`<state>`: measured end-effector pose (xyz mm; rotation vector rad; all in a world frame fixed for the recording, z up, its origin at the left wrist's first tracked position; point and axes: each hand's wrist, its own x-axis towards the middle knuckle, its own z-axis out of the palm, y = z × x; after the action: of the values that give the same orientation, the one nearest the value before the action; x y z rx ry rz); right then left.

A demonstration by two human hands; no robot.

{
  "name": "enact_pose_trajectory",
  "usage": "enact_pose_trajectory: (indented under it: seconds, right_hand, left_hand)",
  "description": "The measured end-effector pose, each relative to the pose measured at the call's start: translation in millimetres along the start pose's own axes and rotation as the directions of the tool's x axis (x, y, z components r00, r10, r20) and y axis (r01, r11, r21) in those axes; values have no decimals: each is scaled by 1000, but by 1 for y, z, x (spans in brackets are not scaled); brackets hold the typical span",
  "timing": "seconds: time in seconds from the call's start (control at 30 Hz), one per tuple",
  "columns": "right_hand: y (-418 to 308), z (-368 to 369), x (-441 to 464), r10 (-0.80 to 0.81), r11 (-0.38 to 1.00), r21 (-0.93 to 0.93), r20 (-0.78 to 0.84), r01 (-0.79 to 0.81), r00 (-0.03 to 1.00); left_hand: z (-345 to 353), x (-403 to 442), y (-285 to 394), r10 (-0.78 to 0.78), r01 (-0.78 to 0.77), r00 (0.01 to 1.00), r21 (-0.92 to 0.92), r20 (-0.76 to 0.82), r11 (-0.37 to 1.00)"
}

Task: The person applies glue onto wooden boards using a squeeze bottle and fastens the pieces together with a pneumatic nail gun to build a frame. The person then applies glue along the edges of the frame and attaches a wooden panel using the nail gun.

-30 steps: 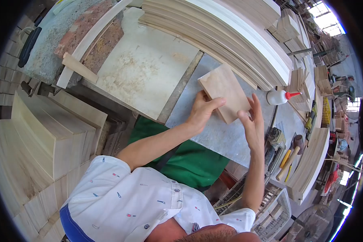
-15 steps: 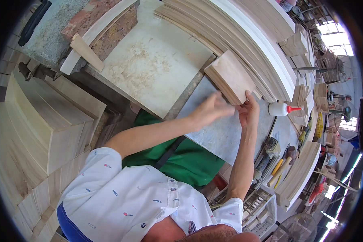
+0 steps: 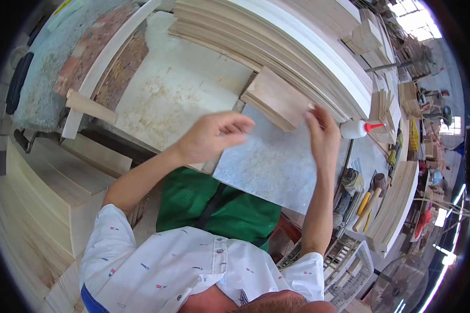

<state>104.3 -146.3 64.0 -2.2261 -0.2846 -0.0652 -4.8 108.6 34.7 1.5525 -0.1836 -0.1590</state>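
The long planks point(image 3: 266, 52) beyond the fingers could slide if a reaching arm knocked them; the short boards point(image 3: 279, 94), beside the right hand's point(image 3: 324, 130) fingertips, could skew if brushed; the bottle point(image 3: 353, 129), just right of those fingers, could tip if bumped. Counted: one bank of planks, too layered to number; one pile of short boards, layers unclear; two hands, the left hand point(image 3: 209, 136) empty with fingers loosely parted, the right's grip impossible to tell; one bottle.
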Motion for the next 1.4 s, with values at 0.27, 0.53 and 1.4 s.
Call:
enact_pose_trajectory:
  seconds: [0.27, 0.53, 1.4]
  right_hand:
    - [-210, 81, -186, -941, 260, 962, 233, 85, 244]
    - [-241, 77, -248, -938, 143, 987, 112, 72, 327]
    - [14, 42, 44, -373, 788, -390, 312, 476, 874]
  left_hand:
    - [26, 10, -27, 267, -203, 961, 473, -71, 857]
    - [13, -13, -16, 385, -325, 917, 750, 103, 576]
    - [32, 287, 110, -81, -368, 908, 874, 412, 318]
